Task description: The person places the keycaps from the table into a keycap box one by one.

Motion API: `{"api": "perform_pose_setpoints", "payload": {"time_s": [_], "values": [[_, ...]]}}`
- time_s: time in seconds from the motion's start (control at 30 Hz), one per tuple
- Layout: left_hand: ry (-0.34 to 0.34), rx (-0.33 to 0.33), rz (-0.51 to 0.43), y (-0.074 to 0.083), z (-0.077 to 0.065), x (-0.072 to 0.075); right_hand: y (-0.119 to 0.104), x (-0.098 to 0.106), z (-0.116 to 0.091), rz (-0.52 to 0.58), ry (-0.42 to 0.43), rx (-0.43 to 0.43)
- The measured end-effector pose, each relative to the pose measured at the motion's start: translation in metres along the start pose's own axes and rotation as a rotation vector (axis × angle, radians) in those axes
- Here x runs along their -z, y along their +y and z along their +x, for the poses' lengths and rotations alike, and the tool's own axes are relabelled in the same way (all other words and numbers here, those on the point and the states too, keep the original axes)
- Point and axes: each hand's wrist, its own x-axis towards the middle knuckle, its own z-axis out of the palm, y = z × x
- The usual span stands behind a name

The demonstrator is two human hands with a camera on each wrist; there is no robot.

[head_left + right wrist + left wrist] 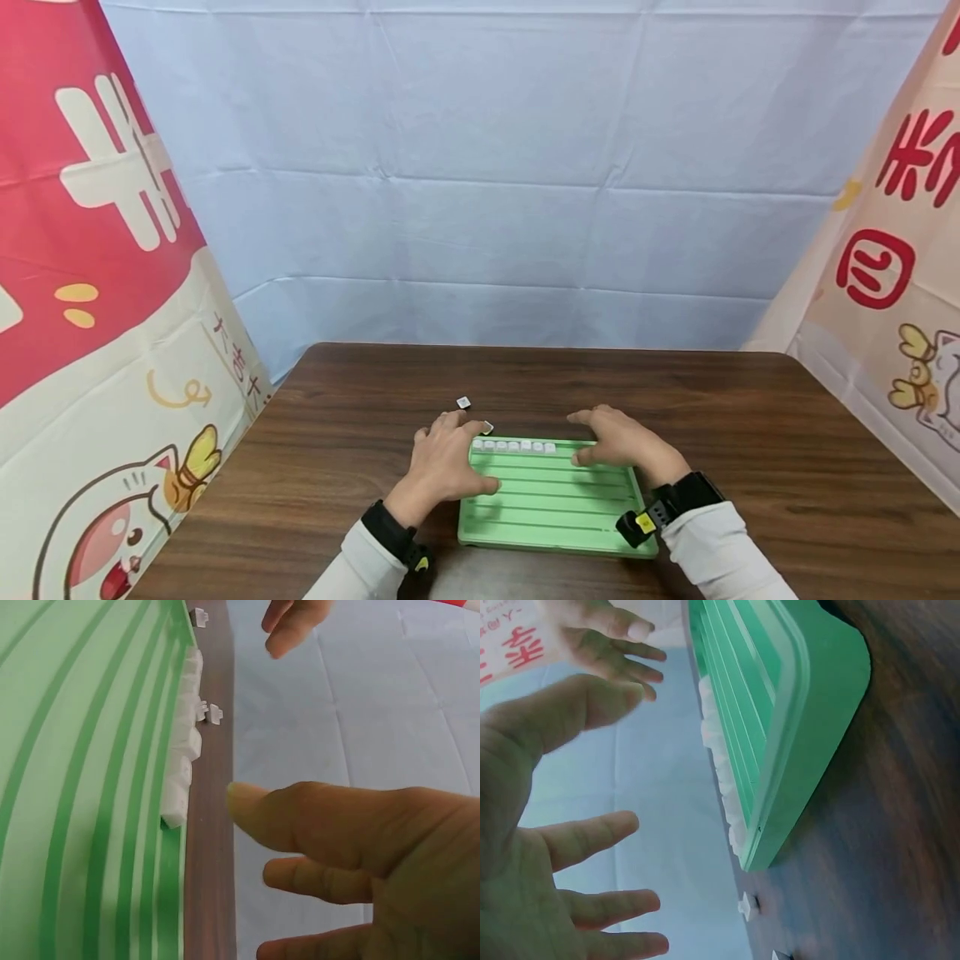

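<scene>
A green ridged tray [543,515] lies on the table, with a row of several small white keycaps [513,447] along the left part of its back groove. My left hand [444,465] hovers over the tray's left edge, fingers spread and holding nothing. Above the tray's back right corner is my right hand [624,442], its thumb and fingers apart with nothing between them. Two loose white pieces lie behind the tray: one keycap [463,402] farther back, and another keycap [488,428] near the left fingertips, partly hidden in the head view.
The dark wooden table [360,417] extends around the tray on all sides. A pale blue cloth [495,208] hangs behind it, and printed cloths stand at the left [120,333] and right [885,350].
</scene>
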Motion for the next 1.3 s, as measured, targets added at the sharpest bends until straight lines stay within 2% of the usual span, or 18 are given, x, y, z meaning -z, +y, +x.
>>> {"api": "perform_pose_setpoints", "payload": {"time_s": [0.4,0.8,1.03,1.3], "values": [[-0.028,0.04,0.005,-0.006,0.001,-0.002,0.0,-0.002,-0.006,0.07,-0.023,-0.062],[-0.027,0.056,-0.026,-0.012,0.0,0.0,0.007,-0.007,-0.015,0.046,0.006,-0.082],[-0.02,0.069,-0.053,-0.017,-0.001,0.002,0.011,-0.004,-0.026,0.058,0.032,-0.111],[-0.002,0.089,-0.087,-0.027,-0.002,0.004,0.015,-0.001,-0.036,0.067,0.012,-0.152]]}}
